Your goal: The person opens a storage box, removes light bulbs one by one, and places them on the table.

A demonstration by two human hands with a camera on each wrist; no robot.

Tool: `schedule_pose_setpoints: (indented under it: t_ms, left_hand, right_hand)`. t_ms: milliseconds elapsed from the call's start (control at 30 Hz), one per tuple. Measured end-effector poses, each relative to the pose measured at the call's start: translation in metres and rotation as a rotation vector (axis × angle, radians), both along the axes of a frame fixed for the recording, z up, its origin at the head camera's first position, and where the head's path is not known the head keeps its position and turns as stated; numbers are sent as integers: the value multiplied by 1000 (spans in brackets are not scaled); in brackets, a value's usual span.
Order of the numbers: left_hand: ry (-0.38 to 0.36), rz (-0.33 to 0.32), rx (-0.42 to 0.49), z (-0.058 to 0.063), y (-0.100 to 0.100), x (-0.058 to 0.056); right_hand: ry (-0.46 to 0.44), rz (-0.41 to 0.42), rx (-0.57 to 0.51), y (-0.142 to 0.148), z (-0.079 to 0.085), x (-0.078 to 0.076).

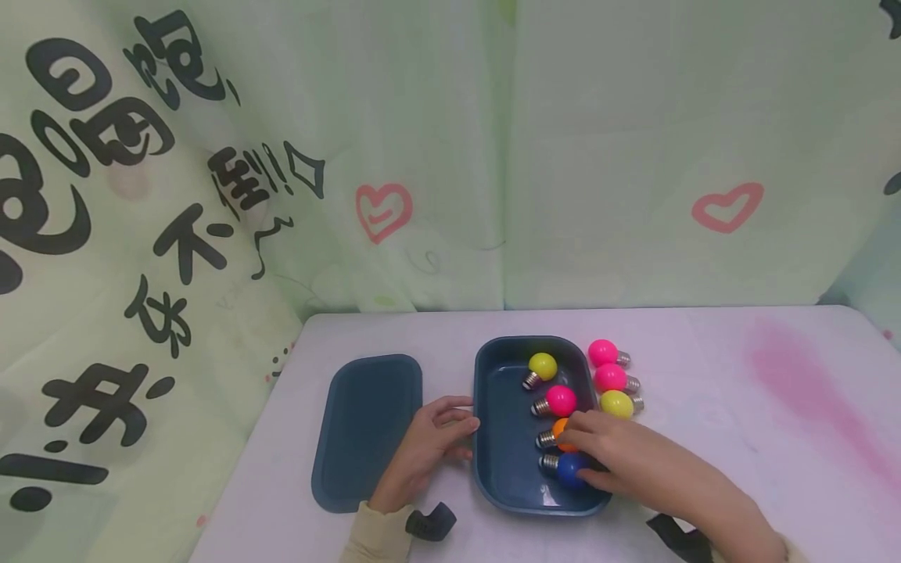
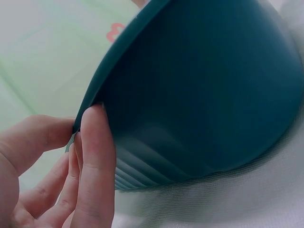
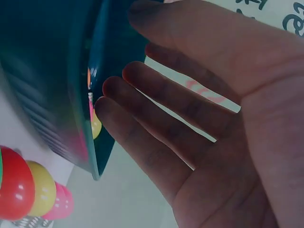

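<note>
A dark blue rectangular tray stands mid-table with several toy light bulbs lying in it. My left hand pinches its left rim, the thumb and fingers meeting at the edge in the left wrist view. Over the right rim reaches my right hand, beside a blue bulb. In the right wrist view its fingers are fairly straight and apart from the thumb. An orange bulb is partly covered by that hand. Farther back in the tray lie a pink bulb and a yellow bulb.
A flat dark blue lid-like panel lies left of the tray. Outside the tray's right side lie two pink bulbs and a yellow bulb; the right wrist view adds a red bulb there. Behind the table hangs a printed curtain.
</note>
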State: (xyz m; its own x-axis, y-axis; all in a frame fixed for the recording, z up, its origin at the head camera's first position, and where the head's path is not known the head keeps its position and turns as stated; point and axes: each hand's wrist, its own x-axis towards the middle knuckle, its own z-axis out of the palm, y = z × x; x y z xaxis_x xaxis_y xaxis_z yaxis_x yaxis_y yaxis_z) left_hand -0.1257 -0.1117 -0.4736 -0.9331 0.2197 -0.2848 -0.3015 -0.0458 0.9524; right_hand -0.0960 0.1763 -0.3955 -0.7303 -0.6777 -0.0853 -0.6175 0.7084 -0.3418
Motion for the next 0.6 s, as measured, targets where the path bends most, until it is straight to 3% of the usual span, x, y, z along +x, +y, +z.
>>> schedule_pose_setpoints:
  t_ms: [600]
  left_hand:
    - [-2,-4,-8,1,-1,0]
  right_hand:
    - [16,85,50,-16,-17,-3]
